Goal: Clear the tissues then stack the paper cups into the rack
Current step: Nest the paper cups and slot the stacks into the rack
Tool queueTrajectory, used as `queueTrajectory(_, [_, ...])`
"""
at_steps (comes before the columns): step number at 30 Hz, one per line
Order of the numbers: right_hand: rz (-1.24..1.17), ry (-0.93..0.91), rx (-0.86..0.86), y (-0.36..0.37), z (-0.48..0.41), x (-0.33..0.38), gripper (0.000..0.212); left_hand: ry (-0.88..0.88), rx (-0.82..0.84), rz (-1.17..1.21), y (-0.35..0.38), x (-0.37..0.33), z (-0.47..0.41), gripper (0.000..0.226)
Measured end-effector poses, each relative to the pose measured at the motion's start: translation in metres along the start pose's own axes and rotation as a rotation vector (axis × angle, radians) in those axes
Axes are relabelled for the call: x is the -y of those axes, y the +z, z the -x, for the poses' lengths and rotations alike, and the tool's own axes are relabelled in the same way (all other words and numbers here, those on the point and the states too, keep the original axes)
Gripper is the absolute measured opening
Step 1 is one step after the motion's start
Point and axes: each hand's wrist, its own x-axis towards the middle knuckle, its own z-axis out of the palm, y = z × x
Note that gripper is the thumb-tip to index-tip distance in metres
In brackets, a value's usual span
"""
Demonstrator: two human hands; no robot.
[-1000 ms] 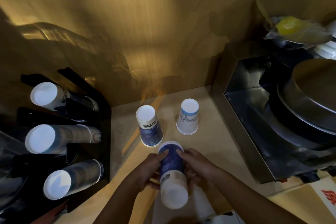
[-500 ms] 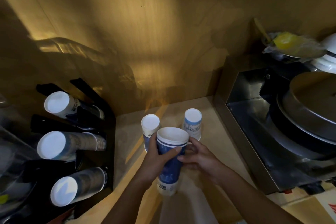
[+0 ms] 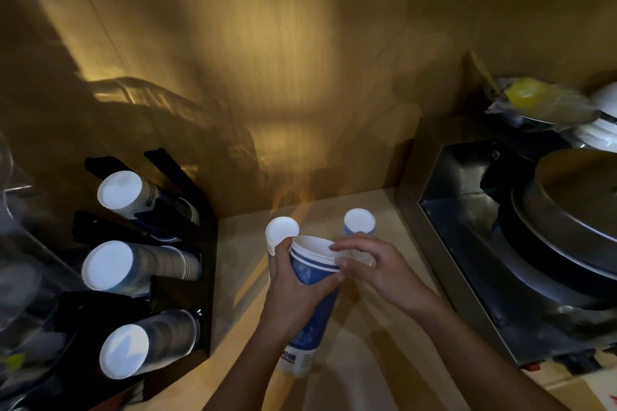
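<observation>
Head camera view, looking down onto a pale wooden counter (image 3: 374, 360) set against a wood-panelled wall, dimly lit. Your left hand (image 3: 293, 290) was wrapped around the upper part of a nested stack of blue and white paper cups (image 3: 310, 304), mouth upward and tilted slightly away from you, its base low over the counter near you; whether it touched the surface could not be told. Your right hand (image 3: 370, 264) was loosely open with the fingers spread, its fingertips (image 3: 337, 247) resting on the white rim at the top of the stack.

Behind your hands, two more paper cups stood upside down on the counter. One white-bottomed cup (image 3: 281, 233) sat just behind your left thumb, and a second upturned cup (image 3: 359, 221) sat beyond your right hand, the two cups apart from each other.

To your left stood a black cup rack (image 3: 203, 243) with three slots, one above another. Each slot held a column of paper cups lying on its side with the white bottoms towards you: a top column (image 3: 122, 190), a middle column (image 3: 108, 265) and a bottom column (image 3: 125, 350).

To your right sat a stainless steel appliance (image 3: 467, 243) carrying a large round metal lid (image 3: 574, 207).
</observation>
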Motion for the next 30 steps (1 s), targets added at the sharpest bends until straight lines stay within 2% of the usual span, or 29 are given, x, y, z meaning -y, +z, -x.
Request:
queueTrajectory(2, [0.069,-0.024,0.090,0.001,-0.002,0.004,0.008,0.003,0.008,0.007,0.001,0.002,0.002,0.084])
queueTrajectory(6, [0.074,-0.011,0.136,0.003,-0.003,0.006,0.022,-0.022,0.020,0.025,-0.002,0.002,-0.001,0.082])
queueTrajectory(11, [0.076,-0.006,0.160,0.007,-0.004,0.009,0.020,-0.044,0.047,0.040,-0.008,-0.001,-0.003,0.087])
queueTrajectory(15, [0.073,-0.042,0.104,0.005,-0.011,0.016,0.025,-0.077,0.101,0.154,-0.012,-0.009,-0.001,0.077])
queueTrajectory(18, [0.038,-0.057,-0.016,-0.004,-0.017,0.020,0.028,-0.125,0.150,0.237,-0.017,-0.012,0.000,0.076])
queueTrajectory(23, [-0.060,-0.064,-0.118,-0.027,-0.024,0.020,0.020,-0.097,0.158,0.162,-0.025,-0.010,0.002,0.073])
queueTrajectory(26, [-0.121,-0.034,-0.100,-0.033,-0.026,0.015,0.022,-0.053,0.111,0.076,-0.028,-0.009,0.003,0.066])
queueTrajectory(28, [-0.051,-0.022,-0.066,-0.035,-0.025,0.011,0.031,-0.011,0.073,0.009,-0.030,-0.009,0.004,0.065])
queueTrajectory(30, [0.229,-0.051,-0.024,-0.036,-0.023,0.010,0.050,0.036,0.044,-0.062,-0.034,-0.011,0.004,0.066])
